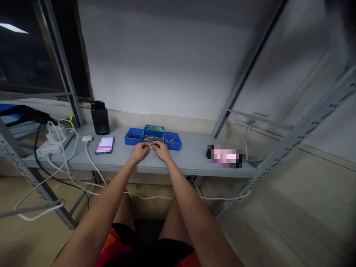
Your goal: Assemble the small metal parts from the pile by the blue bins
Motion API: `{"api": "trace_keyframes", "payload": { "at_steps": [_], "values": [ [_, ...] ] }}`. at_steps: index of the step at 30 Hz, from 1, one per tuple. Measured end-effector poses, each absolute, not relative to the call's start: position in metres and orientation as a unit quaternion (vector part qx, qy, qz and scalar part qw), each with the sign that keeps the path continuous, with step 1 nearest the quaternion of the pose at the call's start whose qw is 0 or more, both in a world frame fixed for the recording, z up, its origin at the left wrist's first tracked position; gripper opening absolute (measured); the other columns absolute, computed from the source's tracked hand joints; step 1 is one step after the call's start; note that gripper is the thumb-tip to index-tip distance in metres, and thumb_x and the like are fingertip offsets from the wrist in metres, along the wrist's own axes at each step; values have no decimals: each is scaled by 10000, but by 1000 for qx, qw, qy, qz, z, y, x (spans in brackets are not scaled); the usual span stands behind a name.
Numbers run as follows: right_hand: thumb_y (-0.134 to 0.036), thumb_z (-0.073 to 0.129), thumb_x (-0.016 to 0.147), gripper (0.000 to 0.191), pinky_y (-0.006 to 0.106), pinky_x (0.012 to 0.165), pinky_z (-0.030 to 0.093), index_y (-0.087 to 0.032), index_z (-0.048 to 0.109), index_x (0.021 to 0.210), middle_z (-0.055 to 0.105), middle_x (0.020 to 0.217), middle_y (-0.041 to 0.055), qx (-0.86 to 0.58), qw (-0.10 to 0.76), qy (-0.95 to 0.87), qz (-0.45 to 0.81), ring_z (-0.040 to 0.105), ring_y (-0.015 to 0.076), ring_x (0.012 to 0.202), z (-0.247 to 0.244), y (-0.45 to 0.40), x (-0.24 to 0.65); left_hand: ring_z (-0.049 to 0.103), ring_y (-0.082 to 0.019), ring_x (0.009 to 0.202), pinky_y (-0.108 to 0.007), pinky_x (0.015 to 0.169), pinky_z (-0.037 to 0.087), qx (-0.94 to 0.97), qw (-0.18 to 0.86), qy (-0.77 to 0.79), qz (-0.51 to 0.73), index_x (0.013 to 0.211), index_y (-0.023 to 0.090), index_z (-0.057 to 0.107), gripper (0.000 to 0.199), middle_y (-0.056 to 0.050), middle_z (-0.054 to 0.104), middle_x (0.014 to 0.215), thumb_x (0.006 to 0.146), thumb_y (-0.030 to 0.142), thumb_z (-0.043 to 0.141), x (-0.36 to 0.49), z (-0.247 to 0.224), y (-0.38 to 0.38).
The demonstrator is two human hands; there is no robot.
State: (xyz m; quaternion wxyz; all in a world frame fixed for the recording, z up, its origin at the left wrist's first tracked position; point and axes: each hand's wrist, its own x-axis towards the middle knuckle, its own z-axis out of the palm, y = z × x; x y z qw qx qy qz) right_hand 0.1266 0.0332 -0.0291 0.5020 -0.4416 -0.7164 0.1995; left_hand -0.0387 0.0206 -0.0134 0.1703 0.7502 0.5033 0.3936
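My left hand (140,151) and my right hand (161,150) meet just in front of the blue bins, fingers pinched. Between the fingertips shows a small thin dark piece (150,145), too small to name. Right behind it, the middle bin holds a heap of shiny metal parts (152,139). The left blue bin (132,142) has small dark pieces in it, and the right blue bin (174,146) has thin metal pieces. At the back, another blue bin (150,126) contains green items (156,128).
On the grey shelf (191,159) stand a black bottle (100,118) and a phone (105,145) at left. A blurred-out device (225,156) lies at right. A white power strip (57,142) with trailing cables sits at the left end. Metal uprights (244,78) frame the shelf.
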Motion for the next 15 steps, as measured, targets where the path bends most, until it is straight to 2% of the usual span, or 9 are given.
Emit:
{"api": "trace_keyframes", "payload": {
  "at_steps": [7, 15],
  "values": [
    [-187, 599, 824, 97, 291, 804, 485, -206, 692, 845, 731, 888, 32, -452, 482, -724, 195, 649, 178, 828, -29, 32, 126, 662, -216, 820, -297, 799, 493, 742, 165, 503, 412, 884, 136, 746, 216, -97, 754, 895, 803, 198, 555, -36, -10, 18],
    [-172, 620, 842, 114, 287, 753, 478, -210, 726, 863, 738, 838, 43, -485, 376, -775, 152, 658, 191, 784, -31, 39, 122, 647, -233, 926, -317, 890, 482, 718, 68, 512, 467, 928, 144, 738, 222, -113, 735, 967, 832, 255, 572, -53, 8, 25]
  ]
}}
